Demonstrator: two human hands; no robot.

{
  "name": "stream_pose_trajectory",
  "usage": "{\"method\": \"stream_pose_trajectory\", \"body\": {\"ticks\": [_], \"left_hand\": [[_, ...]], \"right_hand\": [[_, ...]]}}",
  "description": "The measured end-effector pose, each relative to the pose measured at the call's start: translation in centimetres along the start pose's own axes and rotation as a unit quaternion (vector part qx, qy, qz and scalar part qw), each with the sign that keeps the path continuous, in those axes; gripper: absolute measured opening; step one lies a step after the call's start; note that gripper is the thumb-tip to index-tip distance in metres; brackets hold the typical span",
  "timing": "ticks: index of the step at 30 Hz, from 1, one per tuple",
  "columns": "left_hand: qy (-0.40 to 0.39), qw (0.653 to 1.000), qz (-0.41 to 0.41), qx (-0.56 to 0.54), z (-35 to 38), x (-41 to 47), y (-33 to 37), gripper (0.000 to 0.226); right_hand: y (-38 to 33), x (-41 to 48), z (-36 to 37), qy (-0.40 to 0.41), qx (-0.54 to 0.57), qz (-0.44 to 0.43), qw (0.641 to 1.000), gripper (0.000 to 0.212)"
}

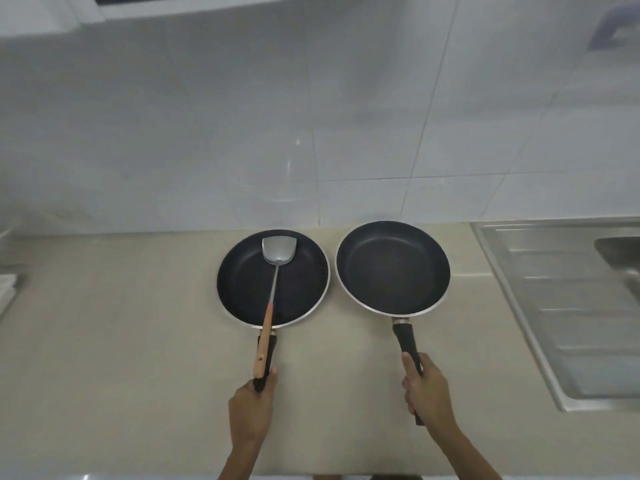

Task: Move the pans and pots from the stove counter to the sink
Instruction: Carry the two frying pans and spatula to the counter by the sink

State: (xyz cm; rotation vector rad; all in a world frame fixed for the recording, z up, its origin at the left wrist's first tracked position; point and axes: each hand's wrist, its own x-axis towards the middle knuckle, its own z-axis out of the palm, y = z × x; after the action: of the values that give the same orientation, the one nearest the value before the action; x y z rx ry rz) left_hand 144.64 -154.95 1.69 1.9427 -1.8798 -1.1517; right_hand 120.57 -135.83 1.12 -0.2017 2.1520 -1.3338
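Two black non-stick frying pans are side by side over the beige counter. The left pan [242, 285] carries a steel spatula [277, 251] with a wooden handle that runs back along the pan's black handle. My left hand [251, 407] is closed around the end of that pan handle. The right pan [393, 268] has nothing in it and tilts slightly; my right hand [427, 389] grips its black handle. The steel sink [540, 306] lies at the right, its basin only partly in view at the frame's right edge.
The beige counter [121, 341] stretches left to a pale object [7, 289] at the frame's edge. A white tiled wall [311, 133] rises behind the pans. The sink's ribbed draining board [581, 292] lies between the right pan and the basin.
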Motion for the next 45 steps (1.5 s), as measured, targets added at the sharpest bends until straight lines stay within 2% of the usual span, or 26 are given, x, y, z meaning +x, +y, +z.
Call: {"method": "stream_pose_trajectory", "body": {"ticks": [9, 22, 33, 45], "left_hand": [[-0.027, 0.999, -0.005, -0.031, 0.7, 1.6, 1.0, 0.061], [-0.046, 0.998, 0.005, -0.031, 1.0, 4.3, 2.9, 0.059], [-0.063, 0.997, -0.013, -0.05, 1.2, 6.0, 2.9, 0.059], [-0.095, 0.992, -0.037, -0.08, 0.5, 5.3, 2.3, 0.051]], "right_hand": [[0.1, 0.9, 1.6, 0.016, -0.01, -0.002, 1.0, 0.026], [-1.1, 3.2, 3.5, 0.031, -0.038, 0.001, 0.999, 0.031], [-2.4, 3.7, 3.6, 0.0, -0.098, 0.015, 0.995, 0.036], [-3.5, 3.6, 3.3, 0.0, -0.083, 0.044, 0.996, 0.035]]}}
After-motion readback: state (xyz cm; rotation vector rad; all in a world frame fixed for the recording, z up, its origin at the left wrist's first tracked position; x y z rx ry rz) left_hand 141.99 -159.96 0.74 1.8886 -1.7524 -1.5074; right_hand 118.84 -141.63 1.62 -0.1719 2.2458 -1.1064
